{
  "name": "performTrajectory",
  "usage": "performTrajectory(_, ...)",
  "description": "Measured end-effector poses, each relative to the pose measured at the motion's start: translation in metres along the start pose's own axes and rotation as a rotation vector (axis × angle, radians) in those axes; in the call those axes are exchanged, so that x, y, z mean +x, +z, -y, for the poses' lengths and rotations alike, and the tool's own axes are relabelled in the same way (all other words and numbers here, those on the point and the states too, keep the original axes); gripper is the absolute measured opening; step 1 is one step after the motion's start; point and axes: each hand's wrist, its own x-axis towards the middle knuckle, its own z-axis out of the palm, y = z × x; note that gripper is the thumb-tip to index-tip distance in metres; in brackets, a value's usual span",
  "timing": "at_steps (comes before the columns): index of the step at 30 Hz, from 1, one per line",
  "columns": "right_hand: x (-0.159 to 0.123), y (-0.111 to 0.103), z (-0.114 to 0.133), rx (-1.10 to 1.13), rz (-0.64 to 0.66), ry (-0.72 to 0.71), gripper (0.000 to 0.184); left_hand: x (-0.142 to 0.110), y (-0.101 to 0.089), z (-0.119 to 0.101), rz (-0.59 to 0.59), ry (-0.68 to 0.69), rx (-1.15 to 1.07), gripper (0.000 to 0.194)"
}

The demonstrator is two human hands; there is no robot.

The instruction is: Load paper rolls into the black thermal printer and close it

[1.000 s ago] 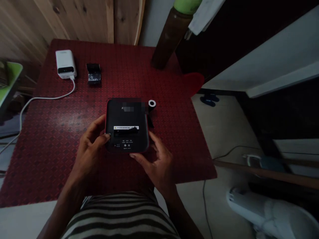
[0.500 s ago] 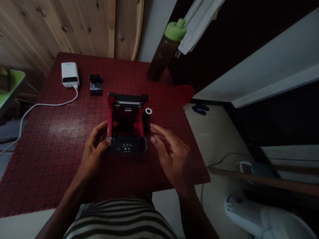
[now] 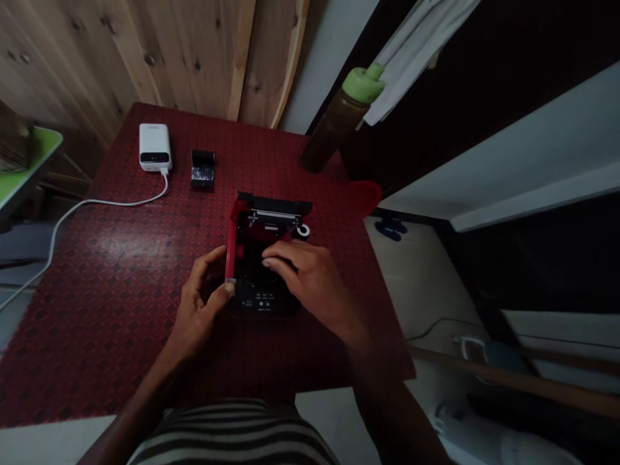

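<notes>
A black and red label printer (image 3: 264, 309) stands on the table with its lid (image 3: 278, 205) raised and its dark inner bay exposed. My left hand (image 3: 202, 302) holds its left side, thumb on the grey front corner and fingers around the outer wall. My right hand (image 3: 314, 281) reaches over the bay from the right, thumb and fingertips pinched together. Whatever lies between those fingertips is too dark to make out. Just behind my right hand, a black roll with a white ring end (image 3: 303, 230) is partly covered.
A white power bank (image 3: 154, 145) with a white cable (image 3: 109, 202) is at the table's back left. Beside it lies a small black roll (image 3: 202, 171). A brown bottle with a green cap (image 3: 334, 123) and a red round object (image 3: 364, 197) are at the right edge.
The printer's lid has swung up, showing the inside. My right hand left the printer's front right corner, moved aside, then came in over the open bay. My left hand keeps its hold.
</notes>
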Motion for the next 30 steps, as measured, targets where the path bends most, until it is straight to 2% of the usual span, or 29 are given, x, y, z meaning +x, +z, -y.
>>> performTrajectory(3,0.019,0.004,0.005,-0.285,0.237,-0.023,0.018,0.0,0.0,-0.001,-0.005,-0.009,-0.002,0.061)
performTrajectory(5,0.032,0.01,0.011,-0.465,0.316,-0.012,0.019,0.0,0.0,-0.001,-0.006,-0.006,-0.003,0.06)
performTrajectory(8,0.047,0.018,0.017,-0.605,0.352,-0.031,0.017,0.0,0.0,-0.001,-0.002,0.001,-0.012,0.059)
performTrajectory(12,0.05,0.019,0.017,-0.576,0.328,-0.024,0.018,0.001,-0.001,0.0,-0.012,0.004,-0.01,0.059)
performTrajectory(15,0.039,0.01,0.018,-0.546,0.277,0.011,0.012,0.001,0.0,0.0,-0.015,-0.005,0.008,0.06)
performTrajectory(17,0.026,-0.003,0.019,-0.496,0.183,0.014,0.01,0.001,0.0,-0.001,-0.018,-0.001,0.014,0.06)
performTrajectory(20,-0.002,-0.031,0.012,-0.266,-0.016,-0.026,0.009,0.001,0.0,-0.002,-0.025,-0.011,0.019,0.061)
performTrajectory(22,-0.026,-0.05,-0.001,-0.06,-0.152,-0.029,0.013,0.001,-0.001,-0.001,-0.025,-0.019,0.031,0.061)
performTrajectory(24,-0.052,-0.061,-0.02,0.105,-0.282,0.05,0.019,0.001,-0.002,0.001,-0.031,-0.012,0.044,0.061)
performTrajectory(27,-0.088,-0.053,-0.048,0.253,-0.375,0.258,0.016,0.003,-0.004,0.006,-0.048,0.007,0.059,0.061)
performTrajectory(30,-0.108,-0.019,-0.065,0.348,-0.303,0.401,0.015,0.004,-0.006,0.01,-0.063,0.02,0.073,0.064)
